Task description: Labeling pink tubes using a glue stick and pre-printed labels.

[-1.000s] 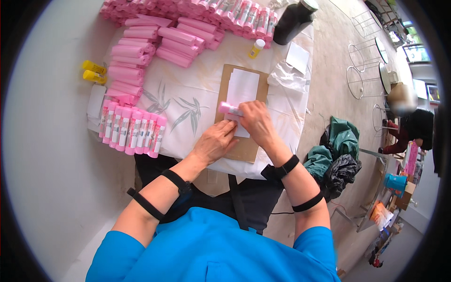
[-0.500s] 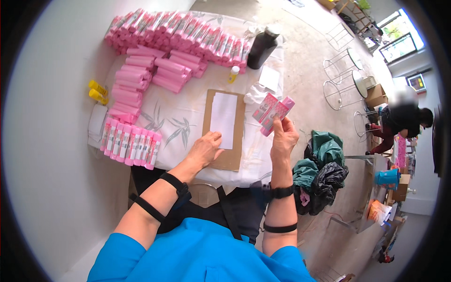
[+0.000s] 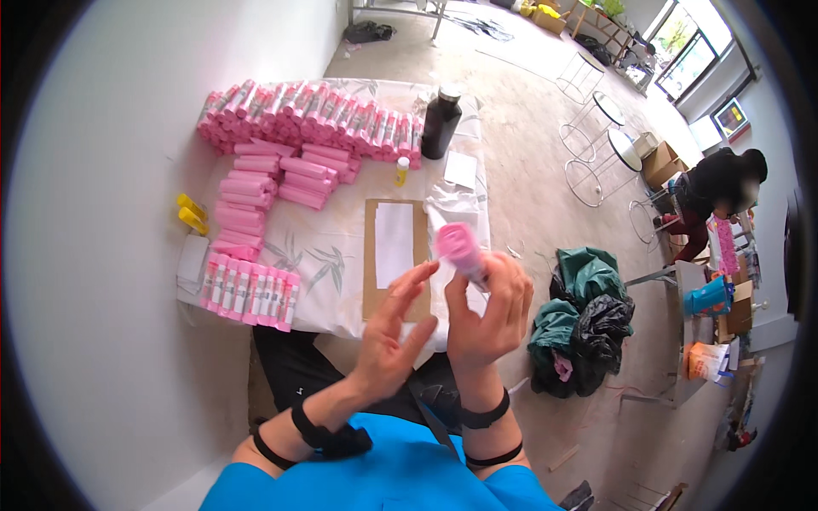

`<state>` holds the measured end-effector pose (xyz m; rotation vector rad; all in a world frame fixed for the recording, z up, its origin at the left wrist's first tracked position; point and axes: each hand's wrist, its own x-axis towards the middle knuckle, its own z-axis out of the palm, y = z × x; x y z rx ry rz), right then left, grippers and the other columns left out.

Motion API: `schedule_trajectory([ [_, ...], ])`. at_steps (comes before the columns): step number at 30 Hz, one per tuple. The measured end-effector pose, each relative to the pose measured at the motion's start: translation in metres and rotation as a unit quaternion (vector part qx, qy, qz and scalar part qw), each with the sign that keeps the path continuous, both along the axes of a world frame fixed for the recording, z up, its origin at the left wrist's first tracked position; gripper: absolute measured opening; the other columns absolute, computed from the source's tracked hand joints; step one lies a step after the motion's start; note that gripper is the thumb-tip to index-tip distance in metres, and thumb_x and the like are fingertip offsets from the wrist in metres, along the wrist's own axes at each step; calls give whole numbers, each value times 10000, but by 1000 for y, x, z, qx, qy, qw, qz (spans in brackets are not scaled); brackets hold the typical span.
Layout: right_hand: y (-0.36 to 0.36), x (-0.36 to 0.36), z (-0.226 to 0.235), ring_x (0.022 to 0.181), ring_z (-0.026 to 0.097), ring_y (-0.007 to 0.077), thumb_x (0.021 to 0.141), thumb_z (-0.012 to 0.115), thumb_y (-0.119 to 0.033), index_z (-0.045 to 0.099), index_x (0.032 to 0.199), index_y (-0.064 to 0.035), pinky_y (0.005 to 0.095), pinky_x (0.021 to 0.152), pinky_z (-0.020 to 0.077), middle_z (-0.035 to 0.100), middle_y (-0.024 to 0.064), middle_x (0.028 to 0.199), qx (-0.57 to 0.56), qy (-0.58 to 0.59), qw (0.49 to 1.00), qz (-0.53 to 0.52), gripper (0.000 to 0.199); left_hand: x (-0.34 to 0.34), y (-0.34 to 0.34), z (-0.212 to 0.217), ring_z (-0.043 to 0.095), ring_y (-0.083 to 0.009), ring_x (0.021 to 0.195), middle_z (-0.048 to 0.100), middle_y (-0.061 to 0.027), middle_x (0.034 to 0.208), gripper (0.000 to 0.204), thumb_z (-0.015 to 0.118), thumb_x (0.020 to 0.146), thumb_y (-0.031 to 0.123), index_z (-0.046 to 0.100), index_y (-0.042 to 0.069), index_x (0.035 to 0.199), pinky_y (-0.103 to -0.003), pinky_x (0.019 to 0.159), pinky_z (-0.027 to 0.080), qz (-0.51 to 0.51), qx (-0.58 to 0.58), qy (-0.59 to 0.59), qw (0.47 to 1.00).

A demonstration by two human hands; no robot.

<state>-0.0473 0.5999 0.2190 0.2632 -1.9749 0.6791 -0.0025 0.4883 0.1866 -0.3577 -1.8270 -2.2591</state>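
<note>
A pink plastic roll [image 3: 458, 244] is upright in my right hand [image 3: 492, 308], its wound end facing up and slightly blurred. The fingers wrap round its lower part. My left hand [image 3: 395, 334] hovers just left of it, fingers spread, holding nothing. Beyond the hands, a stack of white paper [image 3: 394, 243] lies on a brown cardboard sheet [image 3: 371, 272]. Labelled pink rolls [image 3: 250, 292] stand in a row at the table's near left. Bare pink rolls [image 3: 242, 220] lie behind them, and a large pile of labelled rolls [image 3: 315, 117] fills the far side.
A black bottle [image 3: 440, 126], a small yellow glue bottle [image 3: 402, 172] and a white card [image 3: 460, 170] stand or lie at the table's far right. Two yellow items [image 3: 192, 215] are by the left wall. Green and black bags [image 3: 588, 319] sit on the floor; a person [image 3: 716, 196] works beyond.
My right hand has brought the roll inward and tipped its end up; the printed label is now mostly out of sight. My left hand has lifted off the paper toward the roll.
</note>
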Motion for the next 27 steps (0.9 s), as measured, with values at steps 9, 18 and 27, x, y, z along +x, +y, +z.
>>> schedule_trajectory([
  [9, -16, 42, 34, 849, 660, 199, 818, 607, -120, 687, 994, -28, 333, 759, 451, 681, 92, 949, 196, 89, 976, 43, 214, 36, -6, 45, 538, -145, 1171, 552, -88, 1282, 472, 553, 970, 105, 365, 12, 1392, -302, 965, 442, -55, 331, -68, 940],
  [18, -19, 73, 38, 925, 641, 218, 810, 632, -112, 700, 1017, -23, 352, 784, 436, 688, 95, 1040, 218, 50, 973, 55, 235, 37, -9, 58, 624, -212, 1022, 638, -160, 1097, 198, 497, 957, 111, 539, -15, 1104, -345, 898, 511, 80, 225, -108, 965],
  [27, -19, 85, 32, 1022, 643, 223, 842, 603, -82, 718, 997, -32, 352, 886, 520, 679, 89, 1075, 116, 11, 988, 104, 199, 41, 0, 70, 626, -263, 1026, 637, -146, 1029, 206, 485, 975, 194, 546, 24, 1073, -388, 897, 511, 72, 195, -75, 975],
])
